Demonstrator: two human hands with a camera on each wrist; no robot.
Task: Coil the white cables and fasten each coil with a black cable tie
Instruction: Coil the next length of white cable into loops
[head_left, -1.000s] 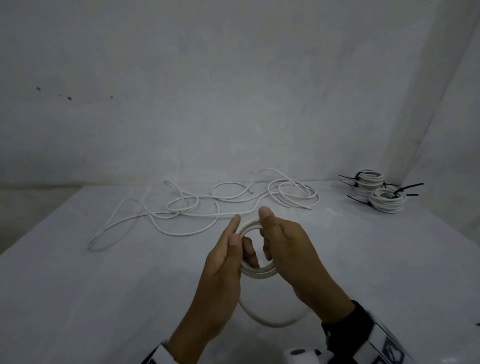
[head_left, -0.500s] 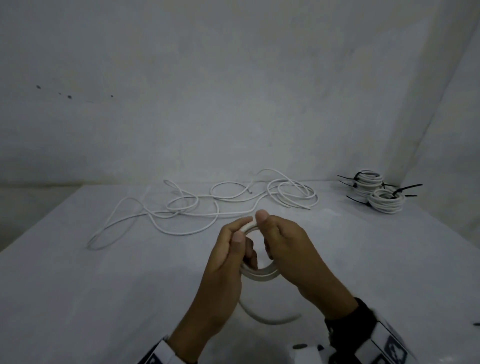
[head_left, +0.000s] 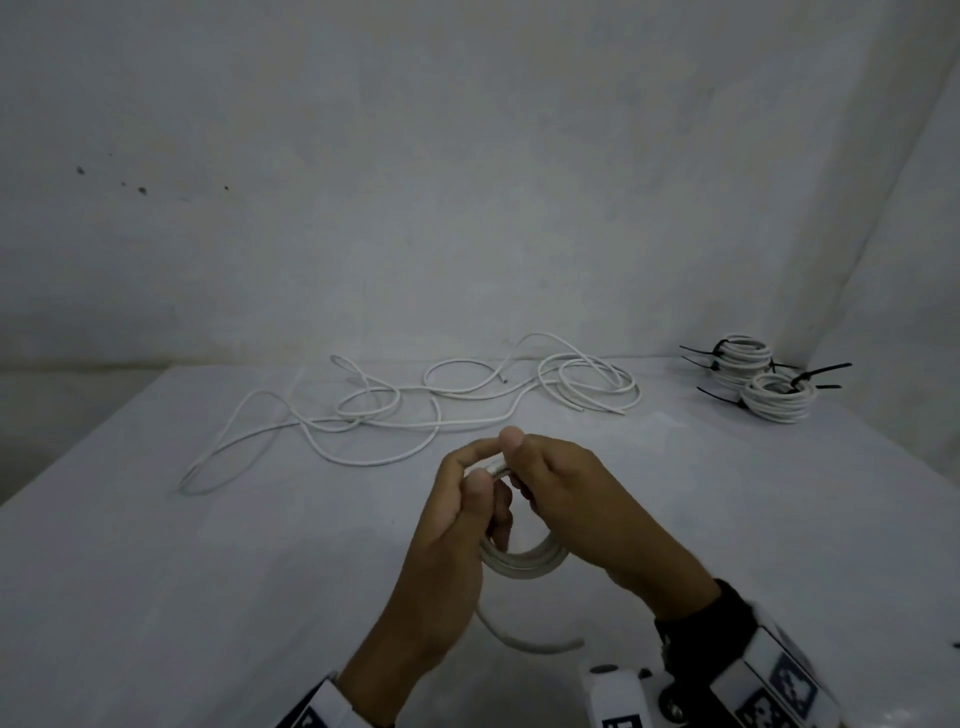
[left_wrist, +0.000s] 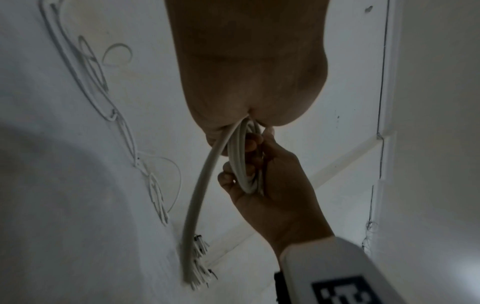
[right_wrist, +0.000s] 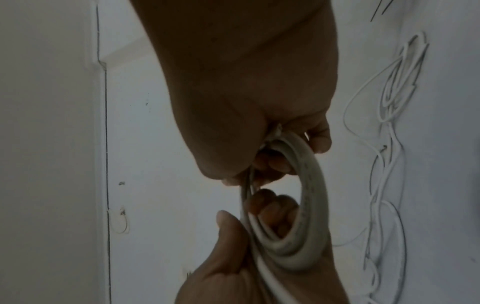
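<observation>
A small coil of white cable (head_left: 524, 564) hangs above the table between both hands. My left hand (head_left: 462, 514) grips its left side, fingers curled through the loop. My right hand (head_left: 550, 483) pinches the top of the coil, thumb up. A loose tail of the cable (head_left: 519, 642) curves down below the coil; in the left wrist view the tail (left_wrist: 200, 185) ends free. The right wrist view shows the coil (right_wrist: 293, 226) with fingers of both hands inside it. No black tie is on this coil.
Loose white cables (head_left: 415, 410) sprawl across the far middle of the white table (head_left: 156, 597). Two finished coils with black ties (head_left: 763, 382) sit at the far right near the wall corner.
The hands have closed in on the coil's top; the left index finger curled down onto it. The loose tail below has shortened and swung right.
</observation>
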